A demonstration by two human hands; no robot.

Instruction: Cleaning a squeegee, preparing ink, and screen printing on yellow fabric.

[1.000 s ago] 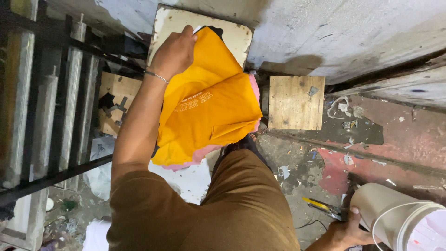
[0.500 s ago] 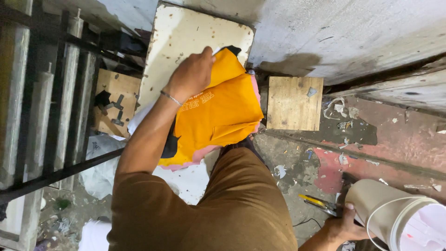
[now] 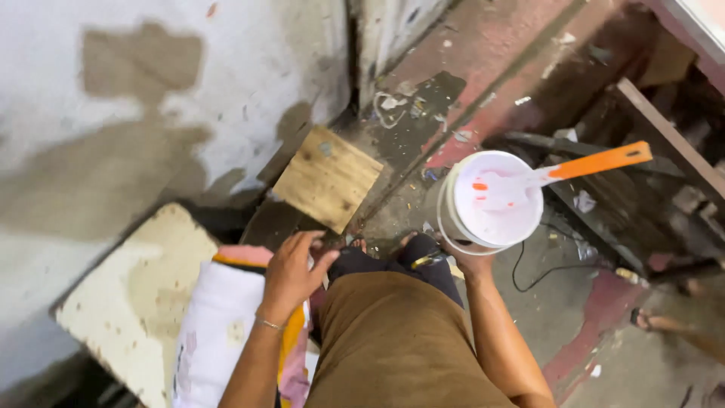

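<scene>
My left hand [image 3: 293, 273] rests on top of a fabric bundle [image 3: 215, 332] that is white, orange and pink, with the fingers curled over its upper edge. My right hand [image 3: 470, 262] grips the lower rim of a white bucket [image 3: 492, 198] holding pale pink paint. An orange-handled tool [image 3: 596, 161] sticks out of the bucket to the right, and its head is smeared with paint. My brown-trousered leg [image 3: 393, 344] fills the lower middle between both arms.
A square wooden board [image 3: 328, 177] lies on the floor by the grey patched wall [image 3: 113, 98]. A stained white slab [image 3: 128, 302] sits under the bundle. A black cable [image 3: 538, 266] runs across the red and grey floor. Dark wooden framing [image 3: 664, 143] stands at right.
The view has swung right. The bucket has come up from the lower right to the middle, in my right hand. My left hand has slid to the bundle's edge, which now shows white.
</scene>
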